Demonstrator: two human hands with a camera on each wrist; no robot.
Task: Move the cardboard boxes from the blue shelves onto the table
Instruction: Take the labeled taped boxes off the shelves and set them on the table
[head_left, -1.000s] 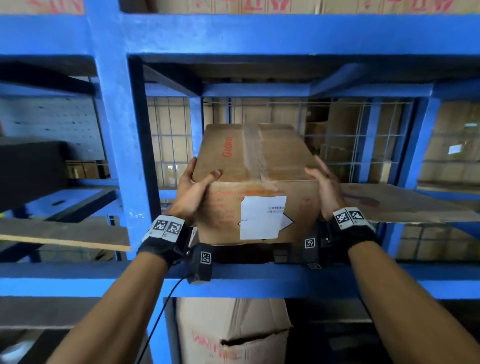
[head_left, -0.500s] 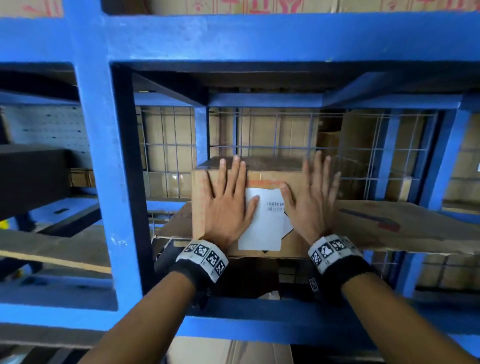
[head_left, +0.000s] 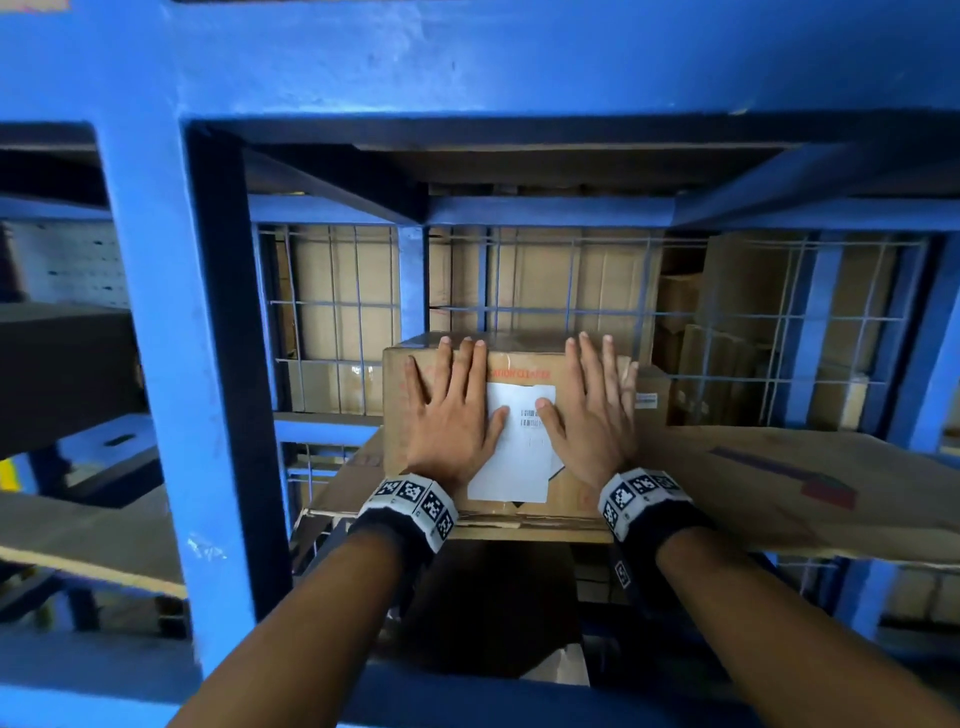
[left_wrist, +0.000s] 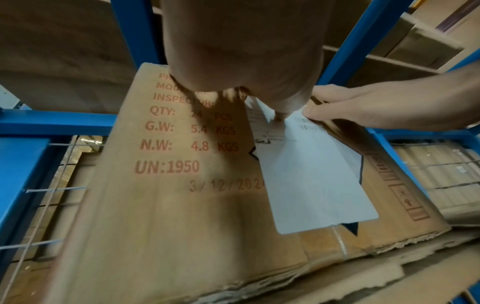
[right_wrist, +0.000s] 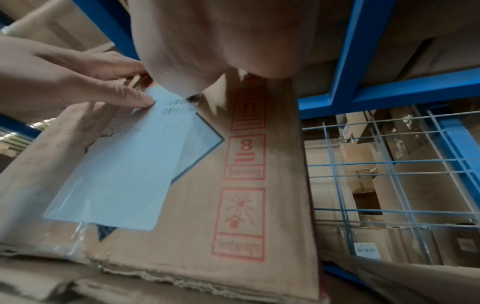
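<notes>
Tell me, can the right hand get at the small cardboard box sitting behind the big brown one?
Probably yes. The right hand lies flat on the big brown cardboard box, whose right edge leaves the small cardboard box exposed, with nothing between them except that corner.

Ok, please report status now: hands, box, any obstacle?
Left hand and right hand flat on cardboard box front. Box on blue shelf. Nothing blocking.

This is a warehouse or stockroom. Heavy blue shelves (head_left: 156, 364) with wire mesh backs (head_left: 571, 312) run everywhere. Labelled cardboard boxes (head_left: 519, 374) fill them.
</notes>
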